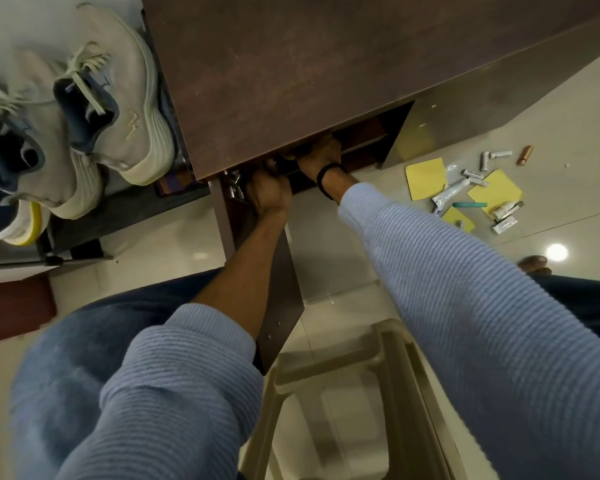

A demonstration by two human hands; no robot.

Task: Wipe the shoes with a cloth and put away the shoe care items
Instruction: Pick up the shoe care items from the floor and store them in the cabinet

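A glossy cream tiled floor carries three yellow cloths at the right, with white tubes, a teal stick, small white boxes and a copper-coloured cylinder scattered over and beside them. A beige plastic stool and a dark brown wooden cabinet, its cabinet door open, stand on the floor. Pale grey sneakers sit on a dark shelf at the left.

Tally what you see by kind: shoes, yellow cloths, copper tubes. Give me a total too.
Shoes: 2
Yellow cloths: 3
Copper tube: 1
Total: 6
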